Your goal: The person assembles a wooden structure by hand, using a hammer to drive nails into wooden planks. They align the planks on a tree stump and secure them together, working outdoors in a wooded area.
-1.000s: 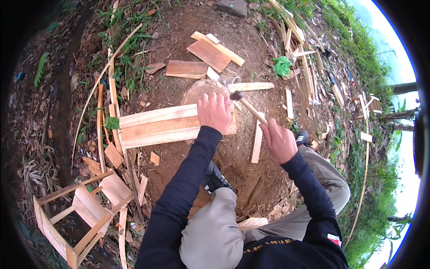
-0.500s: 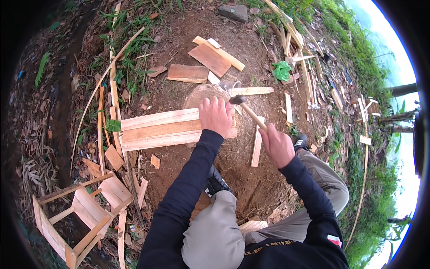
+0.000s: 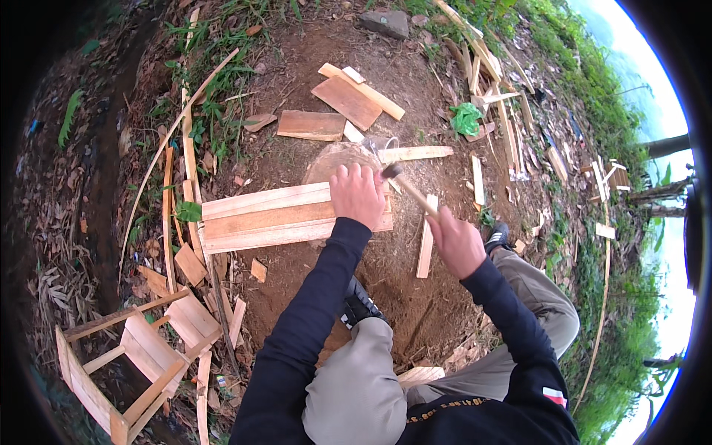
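Observation:
My right hand [image 3: 455, 239] is wrapped round the light wooden handle of a hammer [image 3: 412, 191]. The dark hammer head is close beside the fingers of my left hand [image 3: 357, 194], at the right end of a wooden panel [image 3: 267, 216]. That panel is made of several pale boards laid side by side. My left hand presses on it with curled fingers gripping near its far right corner; whatever the fingertips pinch is hidden. Under the panel's right end stands a tree stump [image 3: 337, 157], partly covered.
Loose planks [image 3: 347, 101] lie beyond the stump, near a thin pale wedge of wood [image 3: 417, 153]. A slatted wooden frame [image 3: 152, 345] stands at lower left. A green plastic bag [image 3: 466, 119] and a wood pile [image 3: 509, 137] are at the right. One strip [image 3: 426, 245] lies near my right hand.
The hammer head has dropped slightly nearer to the panel's end, and my right hand has shifted a little with it. My left hand stays on the panel.

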Demonstrator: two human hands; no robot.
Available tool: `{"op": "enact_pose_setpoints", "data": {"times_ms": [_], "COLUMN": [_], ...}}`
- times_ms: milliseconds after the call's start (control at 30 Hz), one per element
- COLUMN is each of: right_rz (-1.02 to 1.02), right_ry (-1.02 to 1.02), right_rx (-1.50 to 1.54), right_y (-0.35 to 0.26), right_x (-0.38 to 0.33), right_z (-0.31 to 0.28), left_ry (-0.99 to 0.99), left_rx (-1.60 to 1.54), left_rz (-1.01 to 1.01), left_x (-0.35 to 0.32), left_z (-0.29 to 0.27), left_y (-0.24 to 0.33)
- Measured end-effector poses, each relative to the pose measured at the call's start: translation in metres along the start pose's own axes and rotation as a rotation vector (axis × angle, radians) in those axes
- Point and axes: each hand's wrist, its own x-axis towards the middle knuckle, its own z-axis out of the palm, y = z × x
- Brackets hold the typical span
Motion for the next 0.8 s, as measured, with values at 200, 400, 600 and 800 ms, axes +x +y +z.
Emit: {"op": "enact_pose_setpoints", "data": {"times_ms": [200, 400, 600, 800], "right_rz": [-0.038, -0.079, -0.058, -0.049], "right_ry": [0.077, 0.176, 0.106, -0.035], "right_rx": [0.072, 0.154, 0.053, -0.046], "right_y": [-0.001, -0.005, 0.005, -0.006], "right_x": [-0.003, -0.004, 0.004, 0.005], "right_z": [0.004, 0.0, 0.003, -0.01], "left_ry": [-0.033, -0.021, -0.011, -0.009], "left_rx": [0.009, 0.011, 0.014, 0.026], "left_rz": [-0.024, -0.029, -0.027, -0.016], "left_x": [-0.004, -0.002, 0.004, 0.0], "left_z": [-0.002, -0.003, -0.002, -0.001], "left_y": [0.0, -0.001, -0.001, -0.003]}}
